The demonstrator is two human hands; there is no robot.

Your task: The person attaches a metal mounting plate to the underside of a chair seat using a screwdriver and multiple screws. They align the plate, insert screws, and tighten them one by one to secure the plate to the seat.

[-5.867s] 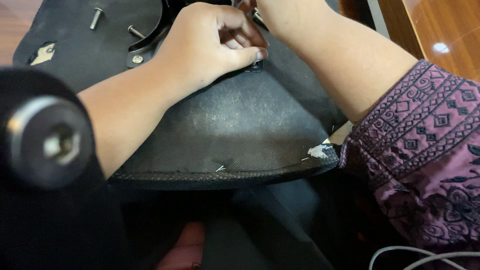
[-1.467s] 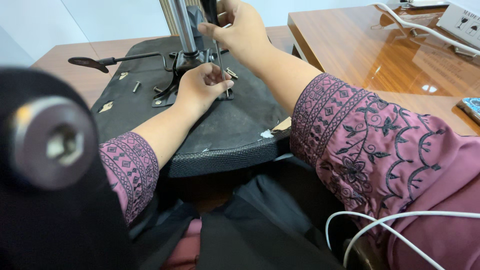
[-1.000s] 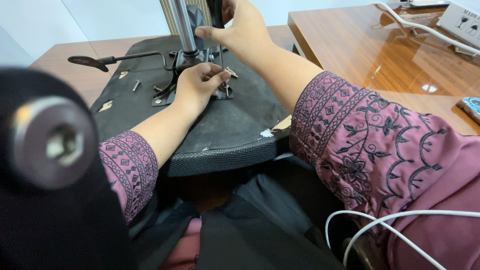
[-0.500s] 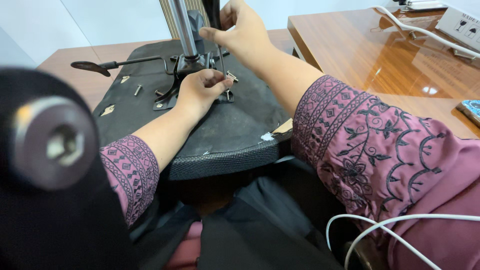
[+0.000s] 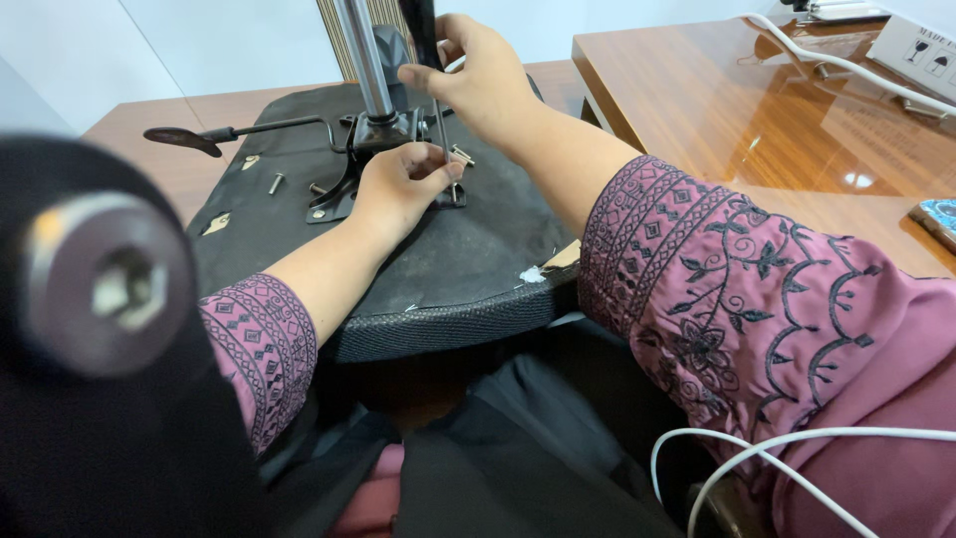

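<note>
An upturned black chair seat (image 5: pixel 448 269) lies before me, with a metal mechanism plate (image 5: pixel 349 174) and a chrome column (image 5: pixel 360 55) standing on it. A thin metal hex key (image 5: pixel 443 149) stands upright at the plate's right edge. My left hand (image 5: pixel 398 184) pinches its lower shaft just above the plate. My right hand (image 5: pixel 483 75) grips its upper end, fingers against a black upright part (image 5: pixel 418 30). A loose bolt (image 5: pixel 461 154) lies beside the key.
Two more bolts (image 5: pixel 276 182) lie left of the plate, near a black lever (image 5: pixel 189 139). A blurred black part with a silver socket (image 5: pixel 105 284) fills the left foreground. On the wooden desk (image 5: pixel 717 110) at right are a white power strip (image 5: pixel 916 45) and cables.
Since the oldest frame the view has pulled back from the seat. Over the last second my right hand has shifted slightly at the top of the key; my left hand stays at the plate.
</note>
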